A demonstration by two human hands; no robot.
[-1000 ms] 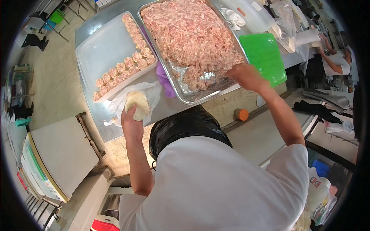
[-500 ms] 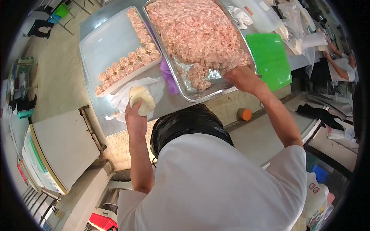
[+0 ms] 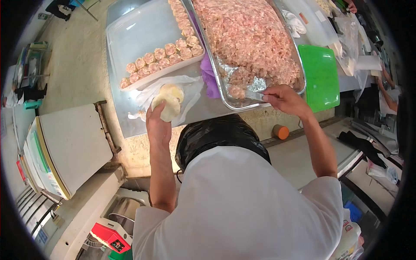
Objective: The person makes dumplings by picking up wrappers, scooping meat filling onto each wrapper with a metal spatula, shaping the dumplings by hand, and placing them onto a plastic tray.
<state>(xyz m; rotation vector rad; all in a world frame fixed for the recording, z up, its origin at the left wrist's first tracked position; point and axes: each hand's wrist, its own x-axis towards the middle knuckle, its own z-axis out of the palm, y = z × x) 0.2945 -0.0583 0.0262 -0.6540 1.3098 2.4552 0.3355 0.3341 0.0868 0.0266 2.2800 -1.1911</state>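
My left hand (image 3: 159,123) is closed on a round pale dumpling wrapper (image 3: 170,112), just above a white plastic sheet (image 3: 193,88) at the near edge of the table. More pale dough shows just behind the wrapper; I cannot tell whether it is one piece or a stack. In my right hand (image 3: 284,100) is a flat metal spatula (image 3: 255,95), its blade over the near end of a metal tray (image 3: 242,106). A lump of minced meat (image 3: 236,92) sits at the blade's tip. The large mound of minced meat (image 3: 249,39) fills most of that tray.
Left of the meat stands a translucent plastic tray (image 3: 134,41) with rows of open-topped dumplings (image 3: 159,53) along two sides. A purple cloth (image 3: 209,78) lies between the trays. To the right are a green lid (image 3: 320,78) and a white cloth (image 3: 294,24). Another person's arm (image 3: 390,97) shows far right.
My right hand has drawn back slightly, bringing the spatula's blade and a lump of meat into clearer sight. My left hand still holds the wrapper. The whole view has shifted.
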